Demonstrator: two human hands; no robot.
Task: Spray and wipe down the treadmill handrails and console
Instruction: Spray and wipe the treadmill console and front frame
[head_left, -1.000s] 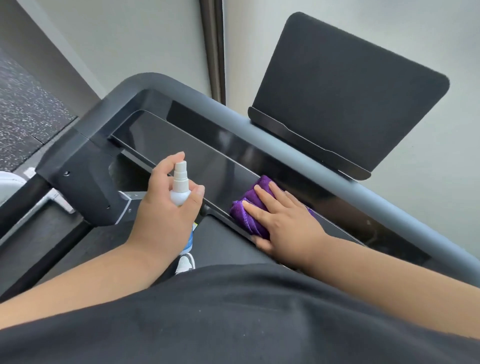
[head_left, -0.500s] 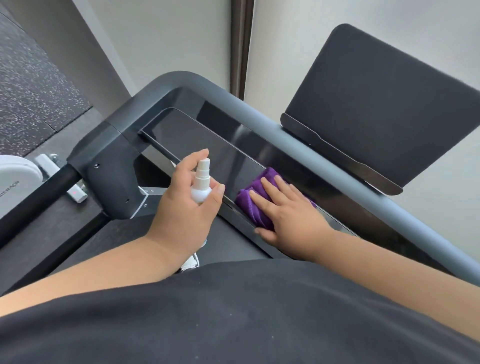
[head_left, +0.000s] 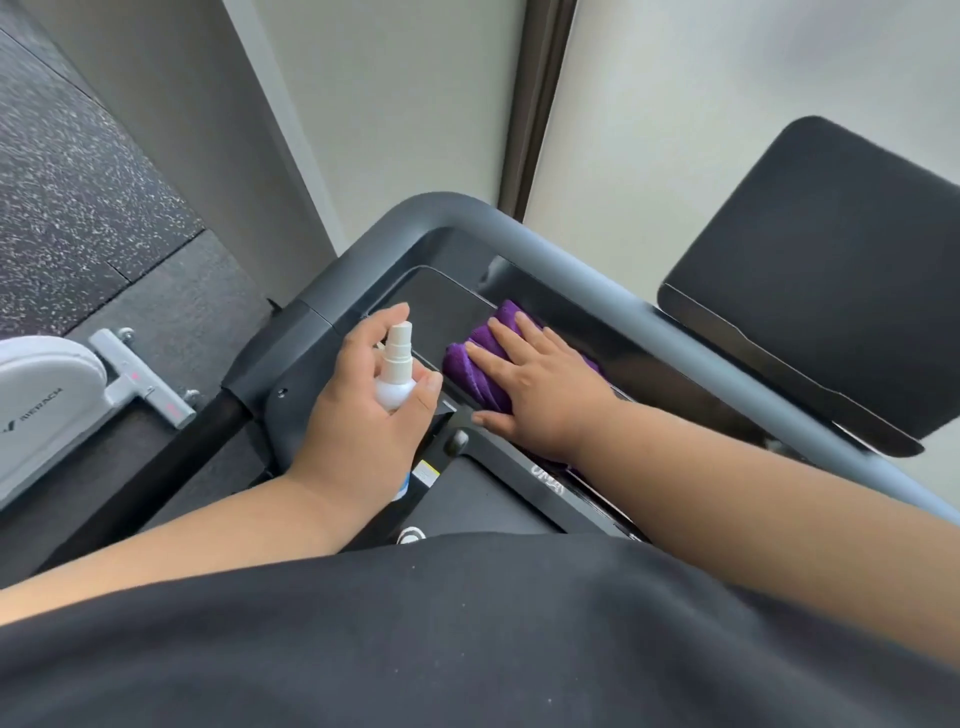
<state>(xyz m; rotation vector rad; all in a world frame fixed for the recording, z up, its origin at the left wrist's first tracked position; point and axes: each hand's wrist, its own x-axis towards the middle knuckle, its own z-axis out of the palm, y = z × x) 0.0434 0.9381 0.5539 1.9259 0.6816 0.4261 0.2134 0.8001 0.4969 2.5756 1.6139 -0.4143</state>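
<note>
My left hand (head_left: 358, 410) is wrapped around a small white spray bottle (head_left: 396, 371), nozzle up, held just above the left end of the glossy black console panel (head_left: 447, 306). My right hand (head_left: 540, 387) lies flat with fingers spread, pressing a purple cloth (head_left: 480, 364) onto the console panel, close to the bottle. A grey handrail (head_left: 587, 291) curves around the console's far side and left corner. The lower part of the bottle is hidden in my palm.
A black tablet holder (head_left: 821, 270) rises behind the rail at right. The treadmill belt (head_left: 483, 499) lies below the console. A white machine (head_left: 47, 410) stands at the left on speckled black flooring (head_left: 78, 197). A pale wall (head_left: 415, 93) is directly ahead.
My right hand has slid the purple cloth leftward along the console toward its left end. The left hand with the bottle stays beside it. The view has shifted so everything sits further right.
</note>
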